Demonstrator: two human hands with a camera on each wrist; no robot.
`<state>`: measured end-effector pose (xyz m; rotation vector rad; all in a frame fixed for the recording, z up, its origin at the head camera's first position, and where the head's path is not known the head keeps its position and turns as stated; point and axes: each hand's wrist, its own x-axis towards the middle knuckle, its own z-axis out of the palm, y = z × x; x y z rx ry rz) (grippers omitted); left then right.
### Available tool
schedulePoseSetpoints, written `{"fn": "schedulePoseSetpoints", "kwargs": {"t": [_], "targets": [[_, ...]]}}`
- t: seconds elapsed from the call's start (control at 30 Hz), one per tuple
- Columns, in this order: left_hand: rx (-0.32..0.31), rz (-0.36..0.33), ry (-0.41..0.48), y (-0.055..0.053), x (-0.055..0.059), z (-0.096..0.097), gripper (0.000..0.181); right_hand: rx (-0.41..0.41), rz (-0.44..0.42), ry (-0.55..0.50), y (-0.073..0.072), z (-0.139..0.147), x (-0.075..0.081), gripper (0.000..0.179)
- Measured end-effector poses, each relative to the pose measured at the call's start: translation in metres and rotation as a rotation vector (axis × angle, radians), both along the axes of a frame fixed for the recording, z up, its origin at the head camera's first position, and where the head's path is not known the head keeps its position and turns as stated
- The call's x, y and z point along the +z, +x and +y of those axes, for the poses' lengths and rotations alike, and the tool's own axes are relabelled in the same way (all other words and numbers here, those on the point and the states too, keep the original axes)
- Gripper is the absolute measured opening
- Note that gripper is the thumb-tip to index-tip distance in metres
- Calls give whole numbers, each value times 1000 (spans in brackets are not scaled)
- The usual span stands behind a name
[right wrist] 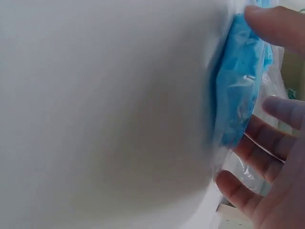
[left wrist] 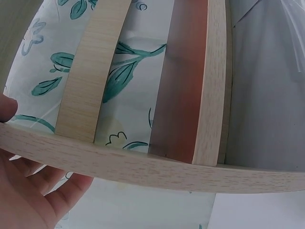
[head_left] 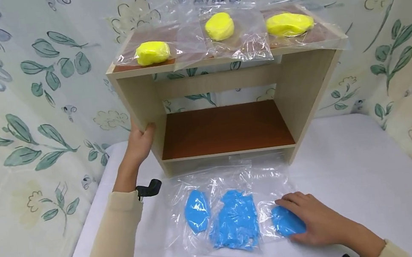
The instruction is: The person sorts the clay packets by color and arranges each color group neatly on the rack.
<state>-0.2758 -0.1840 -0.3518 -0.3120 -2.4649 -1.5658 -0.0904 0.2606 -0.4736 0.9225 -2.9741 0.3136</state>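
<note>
Standing on a white-covered table (head_left: 349, 162), the wooden shelf (head_left: 225, 130) has its side panel (head_left: 137, 107) clasped by the left hand (head_left: 140, 143), thumb inside, fingers outside; the right hand (head_left: 319, 221) curls round the bag (head_left: 264, 211) with the rightmost blue lump (head_left: 285, 221), before the shelf; squeezing hard could tear it, and tugging the panel might slide the yellow lumps (head_left: 219, 27) off the top

Shelf (head_left: 225, 130): one, on one table (head_left: 354, 170). Yellow lumps (head_left: 219, 27): three, spread between the shelf top's left and right edges. Blue lumps (head_left: 234, 220): three, before its bottom front edge. Hands (head_left: 140, 144) (head_left: 319, 219): two.
</note>
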Motion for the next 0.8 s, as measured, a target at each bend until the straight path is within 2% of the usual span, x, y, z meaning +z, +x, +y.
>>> {"fn": "schedulePoseSetpoints", "kwargs": {"t": [0.17, 0.33, 0.43, 0.57, 0.67, 0.8], "targets": [[-6, 12, 1, -2, 3, 0, 64, -26, -103, 43, -2, 1, 1, 84], [-3, 15, 1, 0, 5, -2, 64, -40, -98, -3, -6, 2, 1, 80], [-7, 12, 6, 9, 15, 2, 62, -41, -81, -35, -8, 3, 0, 76], [-21, 6, 4, 23, 29, 10, 62, -31, -55, -27, -8, 6, -2, 75], [-32, 0, 10, 17, 22, 9, 64, -17, -26, -9, -8, 7, -1, 77], [-33, 12, 12, 0, 7, 2, 65, -3, -1, -4, -9, 6, 0, 78]]}}
